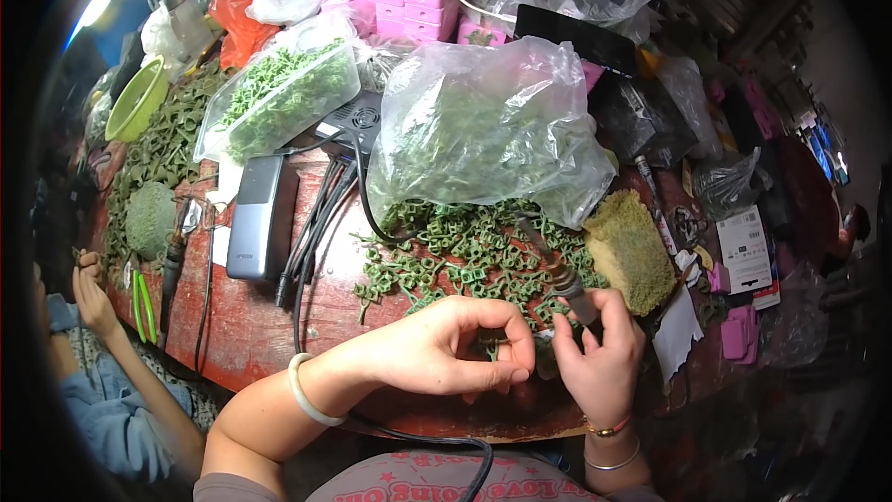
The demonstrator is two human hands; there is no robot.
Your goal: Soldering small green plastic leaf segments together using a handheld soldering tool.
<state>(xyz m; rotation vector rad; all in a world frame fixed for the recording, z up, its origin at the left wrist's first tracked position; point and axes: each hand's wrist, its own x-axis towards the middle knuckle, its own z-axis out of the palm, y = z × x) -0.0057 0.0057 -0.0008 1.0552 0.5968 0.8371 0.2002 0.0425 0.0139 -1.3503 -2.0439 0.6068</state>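
My right hand (602, 350) is closed around the dark handle of what looks like a soldering iron (569, 286), whose thin tip points up and away over the pile. Beside it, my left hand (465, 346) pinches thumb and forefinger together. In the loop of those fingers shows a small green plastic piece (496, 350), partly hidden. Just beyond both hands spreads a loose pile of small green plastic pieces (478, 256). To the right of the iron lies a yellow-green, rough-topped sponge-like block (634, 253).
A clear plastic bag (488, 125) of green pieces lies behind the pile. Left of it are a clear tub (279, 102), a grey power bank (258, 218) and black cables (321, 214). Pink boxes (418, 2) stand at the back. A co-worker's hand (93, 297) shows at far left.
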